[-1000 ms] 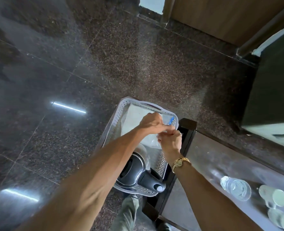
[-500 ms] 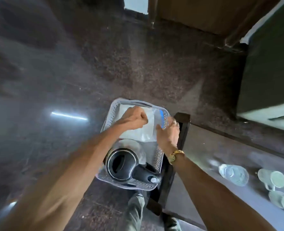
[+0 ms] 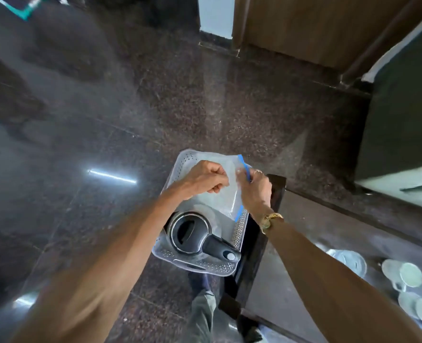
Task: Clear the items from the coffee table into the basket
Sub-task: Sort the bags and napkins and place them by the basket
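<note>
Head view, and you're looking straight down at the basket (image 3: pixel 206 267), a pale perforated plastic one sitting on the dark speckled floor (image 3: pixel 155 107), just beside the corner of the bench (image 3: pixel 271 288).

Both of your hands are on the zip bag (image 3: pixel 223 201): clear, crinkled plastic with a bright blue strip running along its right edge. It's held over the far half of the basket. Whether its underside touches the basket floor, you can't tell from here.

Your left hand (image 3: pixel 205 179) has its fingers curled tight, pinching the bag near the middle. Your right hand (image 3: pixel 254 191) has its fingers clamped on the blue-strip edge (a gold wristband (image 3: pixel 270 220) shows just behind it).

In the near half of the basket lies the kettle (image 3: pixel 190 233), black lid up, steel rim round it, black handle pointing toward the bench corner. One corner of the bag lies next to the kettle's rim.

Over on the bench, well apart from the basket, there's a clear bottle (image 3: pixel 350 259), and past it pale cups (image 3: pixel 411 274) near the right edge of the frame.
</note>
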